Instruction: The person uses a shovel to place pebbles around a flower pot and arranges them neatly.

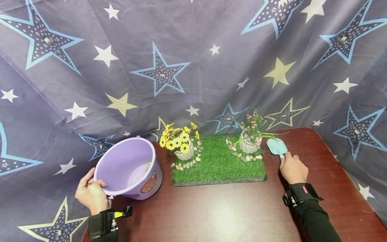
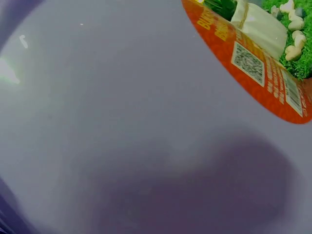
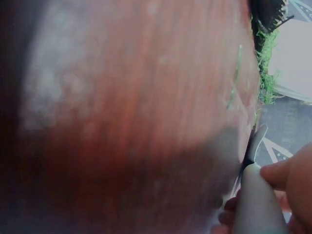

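Star-print cloth (image 1: 187, 43) hangs all around the dark red desk (image 1: 217, 215), pretty busy backdrop. From the head view the left hand (image 1: 90, 193) has its grip curled over the rim of a tilted lilac bucket (image 1: 127, 169) at the desk's left edge; the left wrist view is just bucket wall plus its orange label (image 2: 253, 63), which the head cam barely shows. The right hand (image 1: 292, 168) pinches the handle of a small pale blue trowel (image 1: 276, 146) lying just right of the grass mat (image 1: 217, 163). The mat holds a yellow flower pot (image 1: 181, 146) and a pink flower pot (image 1: 250, 139), each ringed with pebbles (image 1: 185, 165). The right wrist view is blurry, showing fingers (image 3: 282, 175) on the grey handle.
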A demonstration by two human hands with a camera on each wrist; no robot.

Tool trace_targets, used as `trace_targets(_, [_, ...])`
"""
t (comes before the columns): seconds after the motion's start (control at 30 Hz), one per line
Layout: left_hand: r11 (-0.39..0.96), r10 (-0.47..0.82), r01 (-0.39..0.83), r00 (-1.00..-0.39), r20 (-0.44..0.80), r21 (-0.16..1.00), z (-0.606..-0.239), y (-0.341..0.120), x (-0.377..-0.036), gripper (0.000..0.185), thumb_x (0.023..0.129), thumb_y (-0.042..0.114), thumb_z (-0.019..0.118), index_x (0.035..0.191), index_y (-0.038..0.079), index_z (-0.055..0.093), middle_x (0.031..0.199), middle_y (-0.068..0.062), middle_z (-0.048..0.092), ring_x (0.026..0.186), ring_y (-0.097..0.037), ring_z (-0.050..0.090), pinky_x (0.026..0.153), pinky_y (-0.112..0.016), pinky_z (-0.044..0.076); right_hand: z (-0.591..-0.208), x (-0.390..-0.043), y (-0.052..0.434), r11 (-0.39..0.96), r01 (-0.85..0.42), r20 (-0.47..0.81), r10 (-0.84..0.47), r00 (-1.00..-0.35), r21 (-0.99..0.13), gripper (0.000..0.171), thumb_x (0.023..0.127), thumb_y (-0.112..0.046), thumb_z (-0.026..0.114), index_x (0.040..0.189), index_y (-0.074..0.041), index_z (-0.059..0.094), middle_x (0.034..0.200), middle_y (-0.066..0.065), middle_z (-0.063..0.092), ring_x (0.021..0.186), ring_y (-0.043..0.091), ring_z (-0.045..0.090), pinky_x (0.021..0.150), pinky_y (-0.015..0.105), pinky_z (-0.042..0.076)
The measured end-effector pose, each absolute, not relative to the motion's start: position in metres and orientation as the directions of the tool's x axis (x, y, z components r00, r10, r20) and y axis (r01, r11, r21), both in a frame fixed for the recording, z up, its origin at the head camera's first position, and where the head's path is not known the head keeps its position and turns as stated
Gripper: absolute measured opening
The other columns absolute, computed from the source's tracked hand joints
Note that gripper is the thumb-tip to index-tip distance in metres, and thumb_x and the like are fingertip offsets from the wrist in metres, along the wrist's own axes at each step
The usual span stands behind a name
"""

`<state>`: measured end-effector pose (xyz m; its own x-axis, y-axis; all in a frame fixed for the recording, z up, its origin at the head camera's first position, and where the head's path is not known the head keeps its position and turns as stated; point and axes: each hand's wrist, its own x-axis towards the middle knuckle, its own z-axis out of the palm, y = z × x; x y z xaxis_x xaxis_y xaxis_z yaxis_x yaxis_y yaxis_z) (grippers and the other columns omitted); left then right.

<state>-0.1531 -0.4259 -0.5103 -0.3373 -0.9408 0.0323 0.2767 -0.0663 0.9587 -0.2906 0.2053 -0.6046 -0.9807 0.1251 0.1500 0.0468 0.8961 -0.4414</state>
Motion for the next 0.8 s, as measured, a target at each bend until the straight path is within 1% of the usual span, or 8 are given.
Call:
trace_targets(0.17, [-0.057, -0.938, 0.267, -0.343, 0.040, 0.962, -0.513, -0.426, -0.154, 0.066, 0.064, -0.026, 0.048, 0.113, 0.003, 0.080, 0.065, 0.002, 0.067, 0.057, -0.007, 0.058, 0.038, -0.018, 0.043, -0.605, -0.291, 0.208, 0.907, 0.053, 0.164, 0.132, -0.978, -0.418, 0.033, 0.100, -0.021, 0.056, 0.117, 0.008, 0.059, 0.094, 0.035, 0.058, 0.090, 0.056, 0.060, 0.065, 0.069, 0.048])
trace_targets(0.33, [0.031, -0.930, 0.159, -0.356, 0.087, 0.987, -0.517, -0.428, -0.152, 0.064, 0.067, -0.023, 0.052, 0.118, 0.006, 0.079, 0.061, 0.009, 0.064, 0.054, -0.004, 0.056, 0.041, -0.015, 0.045, -0.606, -0.290, 0.206, 0.910, 0.062, 0.163, 0.140, -0.977, -0.410, 0.033, 0.098, -0.020, 0.059, 0.116, 0.009, 0.060, 0.093, 0.034, 0.058, 0.088, 0.056, 0.061, 0.065, 0.069, 0.048])
trace_targets(0.43, [0.103, -0.914, 0.078, -0.386, 0.125, 0.992, -0.518, -0.430, -0.150, 0.061, 0.072, -0.020, 0.056, 0.122, 0.007, 0.077, 0.068, 0.012, 0.060, 0.061, -0.002, 0.054, 0.046, -0.012, 0.046, -0.607, -0.290, 0.206, 0.911, 0.065, 0.165, 0.143, -0.976, -0.408, 0.035, 0.098, -0.021, 0.059, 0.117, 0.009, 0.060, 0.094, 0.034, 0.058, 0.086, 0.056, 0.062, 0.065, 0.069, 0.048])
trace_targets(0.53, [0.156, -0.899, 0.022, -0.411, 0.151, 0.987, -0.518, -0.431, -0.147, 0.056, 0.077, -0.016, 0.057, 0.125, 0.007, 0.075, 0.078, 0.010, 0.059, 0.074, -0.003, 0.053, 0.054, -0.009, 0.047, -0.607, -0.290, 0.206, 0.912, 0.058, 0.175, 0.140, -0.974, -0.405, 0.040, 0.099, -0.025, 0.058, 0.121, 0.009, 0.059, 0.100, 0.034, 0.058, 0.087, 0.055, 0.062, 0.065, 0.069, 0.048])
trace_targets(0.6, [0.212, -0.890, -0.031, -0.419, 0.179, 0.977, -0.516, -0.430, -0.145, 0.054, 0.081, -0.012, 0.058, 0.127, 0.010, 0.074, 0.086, 0.012, 0.059, 0.079, -0.002, 0.052, 0.063, -0.008, 0.045, -0.604, -0.289, 0.206, 0.912, 0.040, 0.198, 0.132, -0.971, -0.408, 0.045, 0.099, -0.028, 0.059, 0.126, 0.008, 0.059, 0.108, 0.035, 0.057, 0.091, 0.056, 0.061, 0.066, 0.069, 0.048])
trace_targets(0.67, [0.323, -0.871, -0.112, -0.423, 0.249, 0.940, -0.512, -0.426, -0.141, 0.057, 0.082, -0.007, 0.061, 0.132, 0.017, 0.072, 0.099, 0.014, 0.060, 0.086, 0.000, 0.049, 0.077, -0.011, 0.041, -0.599, -0.287, 0.208, 0.911, 0.009, 0.234, 0.115, -0.966, -0.412, 0.050, 0.099, -0.032, 0.061, 0.132, 0.005, 0.057, 0.115, 0.035, 0.056, 0.095, 0.056, 0.059, 0.067, 0.070, 0.048])
trace_targets(0.73, [0.475, -0.819, -0.165, -0.442, 0.366, 0.864, -0.507, -0.419, -0.137, 0.066, 0.080, -0.002, 0.065, 0.141, 0.025, 0.066, 0.125, 0.011, 0.062, 0.106, -0.005, 0.052, 0.098, -0.024, 0.039, -0.590, -0.284, 0.209, 0.906, -0.040, 0.285, 0.090, -0.954, -0.422, 0.057, 0.097, -0.035, 0.064, 0.140, 0.001, 0.055, 0.123, 0.034, 0.054, 0.101, 0.055, 0.056, 0.065, 0.069, 0.048])
trace_targets(0.8, [0.653, -0.713, -0.174, -0.469, 0.521, 0.737, -0.501, -0.410, -0.133, 0.077, 0.078, 0.008, 0.071, 0.150, 0.030, 0.056, 0.151, 0.003, 0.052, 0.130, -0.017, 0.047, 0.112, -0.040, 0.032, -0.579, -0.281, 0.208, 0.898, -0.114, 0.347, 0.045, -0.937, -0.425, 0.064, 0.096, -0.038, 0.066, 0.148, -0.005, 0.051, 0.132, 0.032, 0.051, 0.110, 0.055, 0.052, 0.067, 0.069, 0.047])
